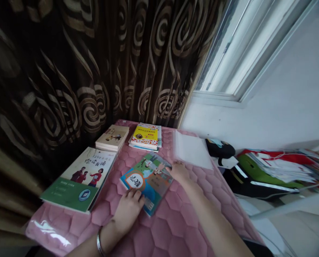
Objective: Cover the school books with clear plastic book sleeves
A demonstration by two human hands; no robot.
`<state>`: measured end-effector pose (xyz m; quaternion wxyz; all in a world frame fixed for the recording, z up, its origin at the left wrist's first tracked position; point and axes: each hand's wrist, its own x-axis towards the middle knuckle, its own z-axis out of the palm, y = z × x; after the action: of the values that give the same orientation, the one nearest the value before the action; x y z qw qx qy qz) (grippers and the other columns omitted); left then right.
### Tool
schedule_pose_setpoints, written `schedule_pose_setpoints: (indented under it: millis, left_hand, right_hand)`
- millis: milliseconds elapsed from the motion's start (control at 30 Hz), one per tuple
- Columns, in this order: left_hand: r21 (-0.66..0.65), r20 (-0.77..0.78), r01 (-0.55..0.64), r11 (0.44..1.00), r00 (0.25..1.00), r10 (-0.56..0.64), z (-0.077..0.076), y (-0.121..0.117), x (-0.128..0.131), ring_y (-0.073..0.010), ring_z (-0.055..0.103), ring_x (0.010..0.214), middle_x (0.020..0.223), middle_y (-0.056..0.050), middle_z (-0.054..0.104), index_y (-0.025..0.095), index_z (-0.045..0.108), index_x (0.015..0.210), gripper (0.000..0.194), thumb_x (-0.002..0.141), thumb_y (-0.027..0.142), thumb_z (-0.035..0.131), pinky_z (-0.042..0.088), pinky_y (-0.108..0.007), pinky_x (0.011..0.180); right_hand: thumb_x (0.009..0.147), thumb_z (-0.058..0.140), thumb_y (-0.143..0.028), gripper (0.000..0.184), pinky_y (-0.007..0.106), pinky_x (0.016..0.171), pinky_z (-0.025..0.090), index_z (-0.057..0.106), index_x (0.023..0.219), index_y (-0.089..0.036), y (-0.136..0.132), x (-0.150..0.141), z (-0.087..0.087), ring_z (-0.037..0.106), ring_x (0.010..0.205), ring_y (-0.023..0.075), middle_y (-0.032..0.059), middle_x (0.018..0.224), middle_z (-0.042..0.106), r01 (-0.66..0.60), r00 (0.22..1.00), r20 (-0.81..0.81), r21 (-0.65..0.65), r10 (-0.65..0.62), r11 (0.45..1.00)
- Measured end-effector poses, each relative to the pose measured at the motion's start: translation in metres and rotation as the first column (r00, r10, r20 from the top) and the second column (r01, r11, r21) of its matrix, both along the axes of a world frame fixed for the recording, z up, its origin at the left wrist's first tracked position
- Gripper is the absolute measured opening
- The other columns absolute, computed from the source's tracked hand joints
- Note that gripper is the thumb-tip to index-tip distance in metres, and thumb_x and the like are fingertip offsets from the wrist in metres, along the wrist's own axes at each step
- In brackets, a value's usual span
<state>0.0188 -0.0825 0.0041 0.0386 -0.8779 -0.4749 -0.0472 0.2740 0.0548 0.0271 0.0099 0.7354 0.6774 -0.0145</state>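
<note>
A maths textbook, with a blue and green illustrated cover, lies at a slant in the middle of the pink quilted table cover. My left hand, with a silver bangle at the wrist, grips its lower left edge, the curled fingertips over the cover. At the book's right edge my right hand has its fingers closed around the border. The undersides of both hands are hidden. Just beyond the right hand, a stack of clear plastic sheets or book covers lies flat.
To the left lies a pile topped by a large green and white book. Behind it sit smaller tan books, and a stack with a yellow-covered book is at the back. A dark patterned curtain borders the table; bags and papers crowd the right.
</note>
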Motion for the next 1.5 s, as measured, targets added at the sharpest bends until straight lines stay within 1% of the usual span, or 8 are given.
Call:
schedule_pose_setpoints:
  millis: [267,533,700,933,1167,1333,1433,1500]
  left_hand:
    - [-0.034,0.199,-0.26,0.965,0.944,0.262,0.011,0.061,-0.027,-0.0277,0.058,0.11,0.126,-0.008,0.064,0.031,0.071,0.116,0.045,0.089,0.004,0.047,0.051,-0.042,0.087]
    - [-0.26,0.474,-0.211,0.942,0.822,0.315,0.007,0.123,-0.041,-0.0159,0.063,0.1,0.105,-0.005,0.07,0.024,0.076,0.102,0.041,0.085,0.0,0.048,0.047,-0.028,0.097]
    - [-0.368,0.455,-0.322,0.872,0.756,0.471,0.008,0.12,-0.045,-0.0132,0.068,0.088,0.095,-0.003,0.075,0.021,0.072,0.103,0.041,0.082,-0.002,0.045,0.051,-0.022,0.081]
    - [-0.407,0.401,-0.446,0.797,0.697,0.594,0.015,0.095,-0.035,-0.0192,0.07,0.089,0.096,-0.008,0.075,0.017,0.068,0.103,0.023,0.082,0.027,0.07,0.048,-0.025,0.077]
    - [-0.414,0.38,-0.499,0.761,0.665,0.643,0.02,0.085,-0.033,-0.0179,0.069,0.086,0.09,-0.006,0.074,0.015,0.066,0.104,0.022,0.083,0.02,0.07,0.046,-0.024,0.074]
    - [-0.121,0.308,-0.475,0.872,0.817,0.488,0.021,0.072,-0.016,-0.0244,0.063,0.103,0.112,-0.013,0.068,0.016,0.065,0.112,0.026,0.087,0.011,0.058,0.046,-0.033,0.086]
    - [-0.028,0.277,-0.174,0.984,0.945,0.175,0.014,0.058,0.008,-0.0237,0.061,0.102,0.115,-0.01,0.066,0.02,0.069,0.107,0.03,0.091,0.007,0.048,0.047,-0.037,0.089]
    - [-0.058,0.298,0.013,0.998,0.955,0.004,0.005,0.051,0.023,-0.023,0.061,0.1,0.109,-0.008,0.067,0.02,0.07,0.104,0.021,0.092,0.015,0.053,0.049,-0.037,0.09]
  right_hand:
    - [0.094,0.046,-0.05,0.049,0.033,0.078,0.048,0.071,0.094,-0.007,-0.079,0.034,-0.026,0.068,0.095,0.0297,0.0216,0.096,0.073,0.137,0.987,-0.088,0.057,-0.132,0.989]
    - [0.094,0.047,-0.044,0.037,0.029,0.068,0.047,0.07,0.085,-0.018,-0.103,0.026,-0.036,0.072,0.088,0.025,0.0119,0.086,0.076,0.298,0.897,-0.359,0.058,-0.259,0.953]
    - [0.095,0.044,-0.045,0.039,0.028,0.066,0.046,0.071,0.083,-0.02,-0.106,0.026,-0.04,0.072,0.085,0.0238,0.0104,0.084,0.076,0.292,0.905,-0.345,0.078,-0.249,0.953]
    - [0.097,0.043,-0.044,0.039,0.026,0.064,0.044,0.071,0.085,-0.02,-0.108,0.026,-0.039,0.072,0.086,0.0227,0.0095,0.085,0.076,0.305,0.913,-0.307,0.08,-0.268,0.949]
    - [0.098,0.042,-0.043,0.04,0.026,0.063,0.043,0.071,0.086,-0.019,-0.11,0.022,-0.037,0.072,0.084,0.0226,0.01,0.085,0.076,0.297,0.933,-0.241,0.095,-0.268,0.95]
    - [0.097,0.043,-0.043,0.039,0.027,0.064,0.043,0.071,0.084,-0.019,-0.11,0.022,-0.041,0.072,0.084,0.0236,0.0112,0.083,0.075,0.296,0.935,-0.244,0.133,-0.258,0.946]
    - [0.097,0.043,-0.043,0.039,0.028,0.064,0.043,0.071,0.083,-0.02,-0.111,0.021,-0.042,0.072,0.083,0.0239,0.0114,0.082,0.075,0.305,0.931,-0.255,0.149,-0.261,0.941]
    - [0.096,0.044,-0.044,0.039,0.028,0.063,0.043,0.071,0.081,-0.02,-0.111,0.02,-0.042,0.072,0.082,0.0237,0.0107,0.082,0.075,0.31,0.928,-0.264,0.159,-0.263,0.937]
